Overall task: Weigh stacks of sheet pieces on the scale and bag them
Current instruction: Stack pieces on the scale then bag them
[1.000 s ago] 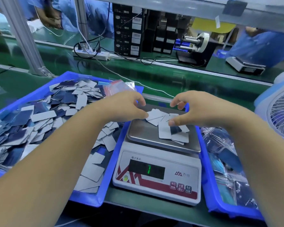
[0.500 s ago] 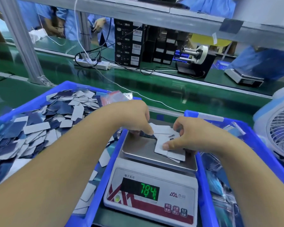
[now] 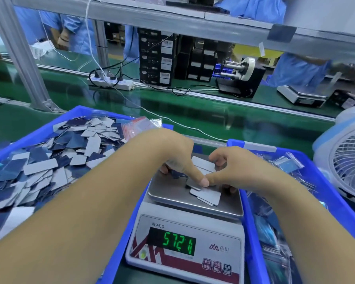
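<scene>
A white digital scale [image 3: 184,249] with a steel pan [image 3: 168,193] stands between two blue bins; its green display is lit. A small heap of white and dark blue sheet pieces [image 3: 205,195] lies on the pan. My left hand [image 3: 172,154] and my right hand [image 3: 232,169] meet over the heap from either side, fingers curled round the pieces, thumbs touching at the front. Most of the heap is hidden under the hands.
The blue bin [image 3: 49,130] on the left is full of loose sheet pieces, with empty zip bags [image 3: 139,126] at its far corner. The right blue bin [image 3: 326,181] holds filled bags. A white fan [image 3: 348,160] stands far right. A power strip [image 3: 111,83] lies beyond.
Both hands have closed in from the sides and pushed the spread pieces into a tighter heap on the pan. The display reading has changed. My head has moved closer.
</scene>
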Demonstrator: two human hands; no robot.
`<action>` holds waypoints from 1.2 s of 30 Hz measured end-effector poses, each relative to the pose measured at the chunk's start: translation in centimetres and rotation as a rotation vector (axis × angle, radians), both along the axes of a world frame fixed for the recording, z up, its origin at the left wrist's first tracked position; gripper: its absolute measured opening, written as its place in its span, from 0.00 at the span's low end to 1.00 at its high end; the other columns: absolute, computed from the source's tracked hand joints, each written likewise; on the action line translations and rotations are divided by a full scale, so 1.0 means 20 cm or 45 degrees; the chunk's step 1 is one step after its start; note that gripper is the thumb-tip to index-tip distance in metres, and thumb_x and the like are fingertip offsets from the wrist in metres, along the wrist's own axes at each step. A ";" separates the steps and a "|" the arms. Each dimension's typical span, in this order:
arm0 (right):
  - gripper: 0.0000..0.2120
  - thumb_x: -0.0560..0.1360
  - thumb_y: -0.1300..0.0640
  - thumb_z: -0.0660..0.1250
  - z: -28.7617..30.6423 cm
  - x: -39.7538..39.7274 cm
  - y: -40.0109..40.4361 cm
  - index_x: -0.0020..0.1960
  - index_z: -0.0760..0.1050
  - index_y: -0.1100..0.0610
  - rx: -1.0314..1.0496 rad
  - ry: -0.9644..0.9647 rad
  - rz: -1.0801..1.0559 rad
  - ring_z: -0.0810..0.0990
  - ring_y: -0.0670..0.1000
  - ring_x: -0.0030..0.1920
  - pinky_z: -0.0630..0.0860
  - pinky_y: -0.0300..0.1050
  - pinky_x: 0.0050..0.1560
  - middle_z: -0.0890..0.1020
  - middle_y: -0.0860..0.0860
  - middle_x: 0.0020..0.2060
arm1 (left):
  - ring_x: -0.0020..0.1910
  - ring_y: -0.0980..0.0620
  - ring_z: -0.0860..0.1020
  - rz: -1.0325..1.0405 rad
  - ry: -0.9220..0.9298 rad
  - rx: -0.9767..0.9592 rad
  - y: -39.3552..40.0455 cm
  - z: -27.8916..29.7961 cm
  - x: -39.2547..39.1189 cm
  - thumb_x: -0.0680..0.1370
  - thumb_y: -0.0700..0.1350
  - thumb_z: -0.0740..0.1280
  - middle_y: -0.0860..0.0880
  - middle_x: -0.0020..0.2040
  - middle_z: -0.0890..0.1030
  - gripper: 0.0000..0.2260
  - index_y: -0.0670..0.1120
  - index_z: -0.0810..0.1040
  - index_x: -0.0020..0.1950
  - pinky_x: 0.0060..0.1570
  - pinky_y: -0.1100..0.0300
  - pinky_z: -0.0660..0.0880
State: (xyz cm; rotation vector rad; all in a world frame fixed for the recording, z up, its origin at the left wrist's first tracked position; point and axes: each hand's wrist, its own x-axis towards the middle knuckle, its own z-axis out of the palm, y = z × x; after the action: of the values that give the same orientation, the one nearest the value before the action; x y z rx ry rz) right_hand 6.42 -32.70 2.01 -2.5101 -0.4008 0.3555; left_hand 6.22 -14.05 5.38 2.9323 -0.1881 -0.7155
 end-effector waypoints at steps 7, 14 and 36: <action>0.32 0.54 0.45 0.82 0.06 -0.01 -0.10 0.53 0.74 0.51 0.124 0.205 0.186 0.81 0.43 0.32 0.76 0.35 0.31 0.80 0.54 0.51 | 0.54 0.45 0.78 -0.066 0.002 0.142 -0.03 0.01 -0.04 0.57 0.80 0.69 0.49 0.64 0.76 0.50 0.50 0.68 0.70 0.49 0.51 0.75; 0.36 0.55 0.40 0.82 0.04 -0.04 -0.03 0.59 0.74 0.51 -0.060 -0.023 0.224 0.77 0.43 0.36 0.79 0.47 0.40 0.78 0.50 0.48 | 0.47 0.49 0.73 -0.116 -0.065 0.173 -0.04 -0.02 -0.08 0.61 0.76 0.71 0.50 0.58 0.71 0.43 0.49 0.70 0.64 0.38 0.54 0.70; 0.24 0.61 0.53 0.83 0.00 -0.02 0.00 0.54 0.79 0.48 0.195 0.094 0.029 0.79 0.41 0.31 0.77 0.37 0.31 0.82 0.47 0.46 | 0.53 0.48 0.78 0.047 -0.176 -0.187 -0.02 -0.06 -0.12 0.64 0.67 0.77 0.51 0.57 0.80 0.37 0.48 0.74 0.65 0.46 0.56 0.75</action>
State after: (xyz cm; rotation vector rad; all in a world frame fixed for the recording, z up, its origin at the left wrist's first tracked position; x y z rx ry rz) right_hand 5.92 -32.79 1.96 -2.3378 -0.4117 0.4093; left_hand 3.78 -14.46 4.12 2.8371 -0.1900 -0.4725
